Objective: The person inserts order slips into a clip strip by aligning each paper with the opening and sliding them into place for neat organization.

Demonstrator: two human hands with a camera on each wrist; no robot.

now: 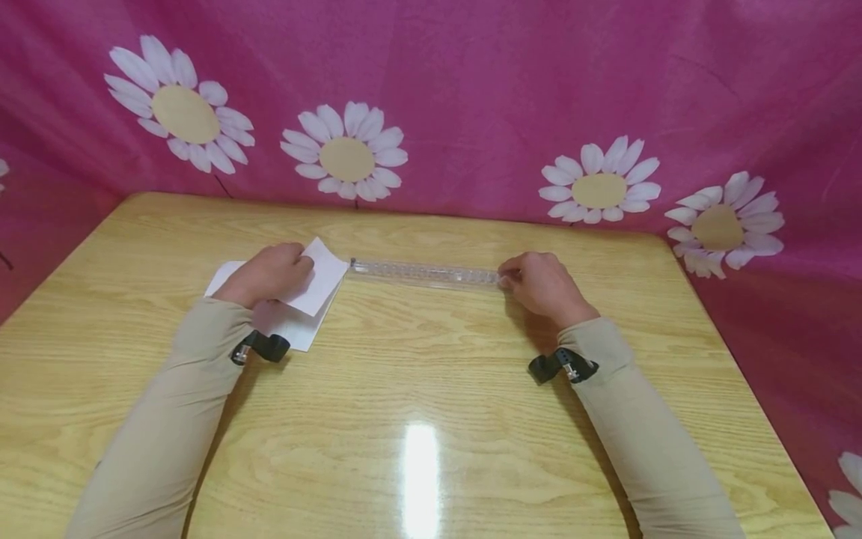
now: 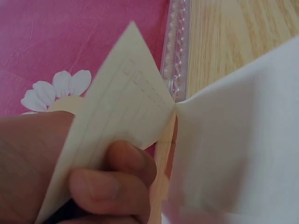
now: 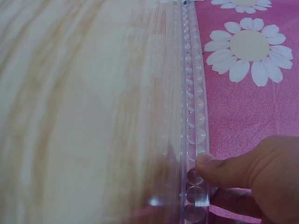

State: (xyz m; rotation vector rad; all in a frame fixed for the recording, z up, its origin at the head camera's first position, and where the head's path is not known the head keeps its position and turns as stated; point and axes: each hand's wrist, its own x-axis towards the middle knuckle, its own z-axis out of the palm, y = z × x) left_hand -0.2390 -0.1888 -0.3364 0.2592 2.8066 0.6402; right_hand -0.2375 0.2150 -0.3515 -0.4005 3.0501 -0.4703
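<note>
My left hand [image 1: 272, 271] grips a raised white paper flap [image 1: 319, 281] between thumb and curled fingers. Faint printed lines mark the flap [image 2: 126, 93] in the left wrist view. Below it, more white paper [image 1: 296, 329] lies on the table, partly covered by the hand. A long, clear plastic ruler-like strip [image 1: 424, 273] stretches to the right, its left end meeting the paper's corner. Round shapes run along this strip [image 3: 195, 135] in the right wrist view. My right hand [image 1: 542, 284] pinches the strip's right end, thumb on its near face; the other fingers are partly hidden.
A wood-grain table [image 1: 431, 359] fills the lower view, with a bright light reflection near its front. Behind and beside it hangs a pink cloth [image 1: 471, 90] with large white daisies. Dark straps with small cameras sit on both sleeved wrists.
</note>
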